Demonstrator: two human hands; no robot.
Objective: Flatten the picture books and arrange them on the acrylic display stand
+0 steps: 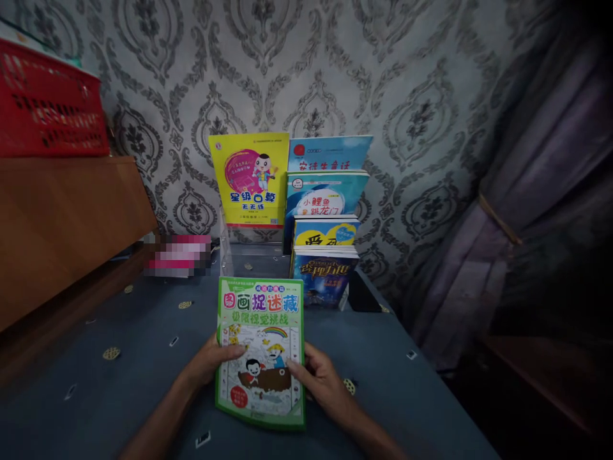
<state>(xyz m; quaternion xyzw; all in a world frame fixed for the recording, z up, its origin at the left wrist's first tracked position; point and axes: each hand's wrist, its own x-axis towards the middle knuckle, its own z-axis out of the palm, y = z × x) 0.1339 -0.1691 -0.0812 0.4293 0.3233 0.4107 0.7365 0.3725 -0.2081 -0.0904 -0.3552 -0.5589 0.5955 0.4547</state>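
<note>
Yellow bk (249, 179) & other bks (325, 232) are already stood in clear rack (227, 249); green bk (261, 358), gripped by L hand (213, 358) & R hand (322, 375) fingers nearer than rack, isn't yet racked.

I wore the one camera on my head, and it looked forward and down. My left hand (215, 361) and right hand (325, 380) lay near it, low and central, forearms entering from the bottom edge. It took in the counter (143, 390) at a slant and the patterned wall (412, 121) beyond, reaching from the red basket (52, 105) leftmost to the curtain (522, 185) at right.
</note>
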